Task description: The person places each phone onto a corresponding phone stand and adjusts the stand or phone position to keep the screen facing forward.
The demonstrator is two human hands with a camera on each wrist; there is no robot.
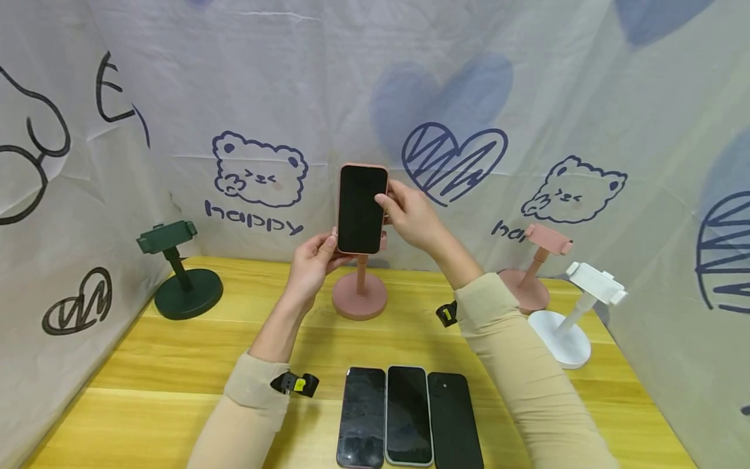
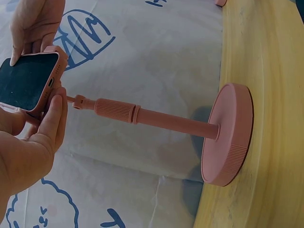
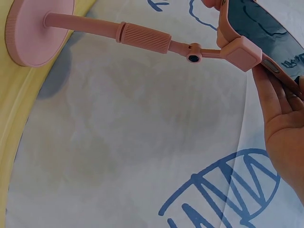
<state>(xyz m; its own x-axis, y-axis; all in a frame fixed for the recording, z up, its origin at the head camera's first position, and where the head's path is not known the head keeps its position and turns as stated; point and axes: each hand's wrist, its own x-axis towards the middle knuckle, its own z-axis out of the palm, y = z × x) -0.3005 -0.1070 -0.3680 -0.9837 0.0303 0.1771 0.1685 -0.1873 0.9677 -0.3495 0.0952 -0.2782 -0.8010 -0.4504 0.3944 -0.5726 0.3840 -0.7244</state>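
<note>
A smartphone (image 1: pixel 362 212) in a pink case stands upright at the head of a pink phone stand (image 1: pixel 360 296), its dark screen facing me. My right hand (image 1: pixel 410 212) grips the phone's right edge, thumb on the screen and fingers behind. At the lower left corner, my left hand (image 1: pixel 313 260) pinches the phone and the stand's holder between thumb and fingers. In the right wrist view, a clamp end (image 3: pixel 242 53) of the holder lies against the phone's side. The left wrist view shows the stand's ribbed collar (image 2: pixel 115 110) and round base. The holder's back is hidden.
A dark green stand (image 1: pixel 187 290) is at the left; another pink stand (image 1: pixel 530 286) and a white stand (image 1: pixel 562 339) are at the right. Three phones lie side by side in front: one dark (image 1: pixel 361 417), one white-edged (image 1: pixel 408 417), one black, back up (image 1: pixel 454 420). A printed cloth (image 1: pixel 351 98) hangs behind.
</note>
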